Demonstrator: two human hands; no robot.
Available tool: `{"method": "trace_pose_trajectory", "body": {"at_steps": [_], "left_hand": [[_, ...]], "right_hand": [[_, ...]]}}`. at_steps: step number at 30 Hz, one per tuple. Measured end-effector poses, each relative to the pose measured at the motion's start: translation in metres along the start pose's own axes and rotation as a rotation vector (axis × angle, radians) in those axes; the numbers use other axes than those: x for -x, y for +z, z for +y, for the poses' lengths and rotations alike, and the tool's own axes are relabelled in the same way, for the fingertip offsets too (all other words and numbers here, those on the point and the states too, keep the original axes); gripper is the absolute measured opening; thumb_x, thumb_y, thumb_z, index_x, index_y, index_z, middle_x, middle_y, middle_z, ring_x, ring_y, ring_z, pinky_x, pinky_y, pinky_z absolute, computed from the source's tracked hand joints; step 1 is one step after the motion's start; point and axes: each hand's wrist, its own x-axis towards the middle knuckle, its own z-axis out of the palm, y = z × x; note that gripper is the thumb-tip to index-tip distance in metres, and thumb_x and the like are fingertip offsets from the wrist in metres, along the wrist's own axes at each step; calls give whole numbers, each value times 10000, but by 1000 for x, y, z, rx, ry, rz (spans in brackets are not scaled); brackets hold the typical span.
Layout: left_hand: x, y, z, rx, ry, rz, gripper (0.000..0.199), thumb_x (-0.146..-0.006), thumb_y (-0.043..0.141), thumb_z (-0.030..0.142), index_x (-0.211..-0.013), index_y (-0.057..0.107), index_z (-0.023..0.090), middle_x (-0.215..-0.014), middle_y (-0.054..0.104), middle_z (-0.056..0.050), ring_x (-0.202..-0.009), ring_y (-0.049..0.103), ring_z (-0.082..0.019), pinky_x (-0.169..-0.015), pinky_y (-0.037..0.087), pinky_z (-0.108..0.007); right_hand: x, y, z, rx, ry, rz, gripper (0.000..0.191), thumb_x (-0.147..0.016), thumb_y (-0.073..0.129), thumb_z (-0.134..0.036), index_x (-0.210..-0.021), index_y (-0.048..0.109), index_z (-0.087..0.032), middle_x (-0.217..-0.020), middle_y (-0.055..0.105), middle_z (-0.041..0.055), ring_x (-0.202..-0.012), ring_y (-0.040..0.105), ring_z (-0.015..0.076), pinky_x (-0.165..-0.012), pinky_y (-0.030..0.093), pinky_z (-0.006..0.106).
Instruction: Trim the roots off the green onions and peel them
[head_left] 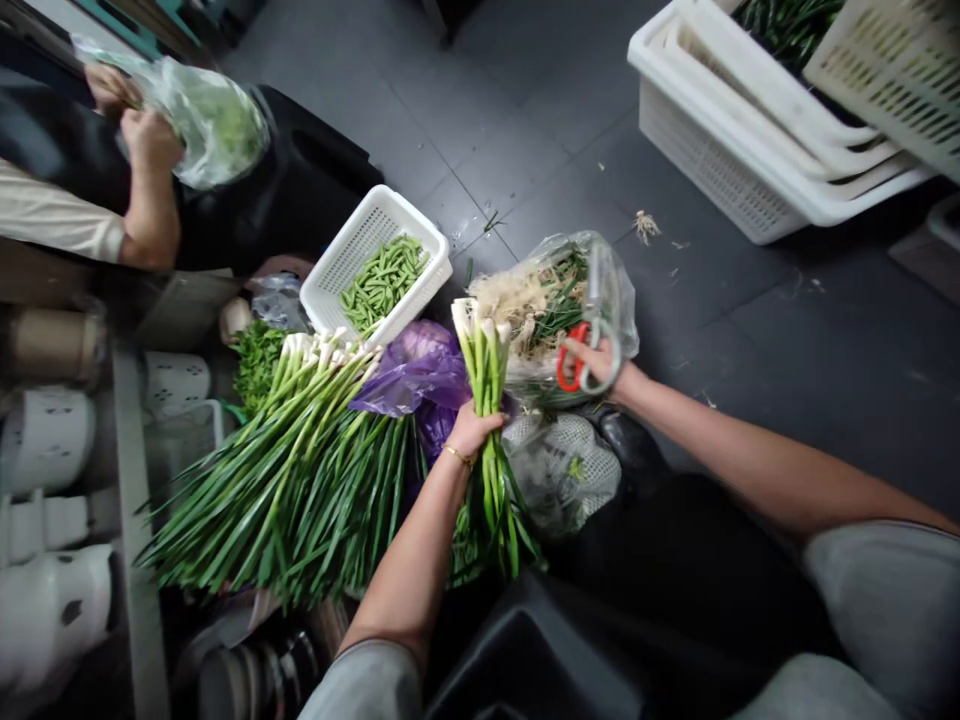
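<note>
My left hand [474, 430] is closed around a bunch of green onions [482, 360], white ends up and green leaves hanging down. In my right hand [601, 365] are scissors [571, 358] with a red and a grey handle loop; their blades are hard to make out. Just beyond them lies a clear plastic bag [611, 290] holding cut roots [517, 300] and green scraps. To the left, a large pile of green onions [300, 480] is heaped, white ends pointing away. A purple plastic bag [420, 370] sits between the pile and my left hand.
A white basket [319, 290] holds green beans [386, 278]. Stacked white baskets [712, 160] stand at the upper right. A co-worker's hands [150, 135] hold a bag of greens [217, 125]. Shelves with white containers [49, 440] line the left; root scraps [645, 227] dot the floor.
</note>
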Motion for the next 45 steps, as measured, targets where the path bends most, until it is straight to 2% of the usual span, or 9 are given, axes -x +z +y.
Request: {"method": "trace_pose_trajectory", "body": {"at_steps": [2, 4, 9, 14, 22, 28, 31, 39, 45], "left_hand": [[-6, -19, 1, -35, 17, 111, 296, -478, 773, 233, -683, 577, 147, -536, 554, 48, -460, 484, -95, -468, 398, -229], [-8, -30, -1, -37, 5, 145, 278, -492, 751, 238, -669, 554, 155, -534, 544, 52, -458, 473, -94, -468, 386, -229], [-3, -26, 1, -85, 20, 144, 308, -481, 763, 224, -695, 553, 157, -579, 546, 54, -505, 475, -93, -508, 386, -227], [-1, -15, 5, -199, 73, 145, 277, -501, 740, 207, -714, 569, 160, -607, 557, 50, -537, 471, -96, -536, 385, -227], [-3, -6, 4, -276, 102, 160, 342, -494, 750, 183, -797, 595, 151, -643, 575, 46, -557, 488, -93, -558, 402, -223], [9, -21, 19, -59, -89, -181, 367, -507, 818, 278, -744, 575, 138, -601, 616, 10, -518, 554, -124, -533, 459, -259], [11, -23, 20, 5, -142, -255, 340, -519, 813, 304, -684, 575, 127, -565, 637, -35, -498, 587, -160, -522, 485, -291], [2, -16, 4, -52, -59, 60, 413, -479, 824, 272, -761, 543, 160, -560, 591, 36, -442, 555, -141, -487, 486, -296], [-9, -21, -9, -336, 107, 267, 385, -509, 793, 282, -808, 580, 164, -688, 634, 15, -572, 583, -140, -571, 477, -270]], "right_hand": [[18, -38, 10, 295, 32, 23, 293, -864, 449, -459, -930, 550, -191, -650, 647, 35, -612, 630, 203, -615, 527, 336], [41, -65, 13, 594, 30, -82, 239, -831, 489, -391, -935, 563, -189, -698, 668, 40, -648, 643, 204, -641, 512, 316], [68, -61, -19, 1073, 39, -354, 280, -835, 483, -377, -1012, 539, -168, -1018, 683, 151, -865, 669, 280, -689, 488, 339], [50, -40, -46, 1202, 7, -385, 337, -882, 437, -385, -1102, 521, -144, -1106, 658, 190, -934, 660, 311, -721, 471, 368], [36, -50, -59, 1289, -43, -347, 321, -914, 419, -390, -1041, 584, -146, -975, 688, 160, -821, 652, 270, -640, 426, 328], [34, -68, -61, 1349, -39, -396, 320, -930, 399, -366, -1064, 610, -167, -876, 696, 119, -762, 638, 237, -628, 394, 299], [35, -74, -50, 1366, -39, -362, 332, -933, 372, -326, -1105, 605, -162, -837, 695, 115, -718, 629, 232, -627, 386, 303], [40, -73, -10, 1244, -8, -264, 370, -932, 381, -431, -1007, 628, -166, -865, 696, 111, -758, 658, 227, -622, 414, 279], [53, -62, -16, 1276, 42, -453, 447, -923, 404, -531, -1027, 568, -128, -1002, 683, 178, -884, 669, 297, -672, 462, 342]]}}
